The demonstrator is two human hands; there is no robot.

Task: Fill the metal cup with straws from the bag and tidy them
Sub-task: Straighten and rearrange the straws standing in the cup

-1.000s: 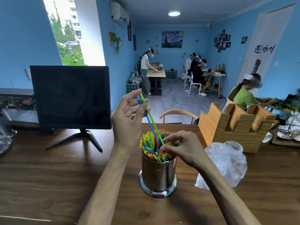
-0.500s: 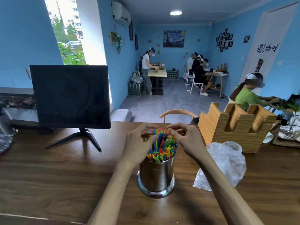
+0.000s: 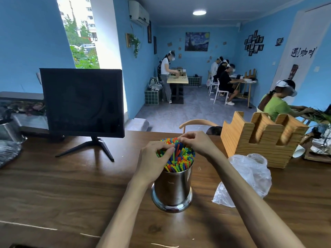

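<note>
The metal cup (image 3: pixel 172 188) stood upright on the dark wooden table (image 3: pixel 53 185), near the person's edge of it and between the two forearms. It was packed with coloured straws (image 3: pixel 180 159), their open ends fanning out above the rim and leaning a little toward the right.

Both hands met over the top of the bundle. The left hand (image 3: pixel 154 161) lay against the left side of the straws, its fingers curled inward and its fingertips pressed among the straw ends; whether it pinched particular straws or merely pushed them could not be told. The right hand (image 3: pixel 195 142) was at the far right side of the bundle, a little higher, with fingers bent and its fingertips closed on the tops of the straws at the back. The fingertips of the two hands came close together above the cup.

The clear plastic bag (image 3: pixel 250 176) lay crumpled on the table just right of the cup, beyond the right forearm and apart from both hands. Behind the bag stood a notched wooden holder (image 3: pixel 259 138). A dark monitor (image 3: pixel 82 101) on a stand stood at the far left of the table, well apart from the cup.
</note>
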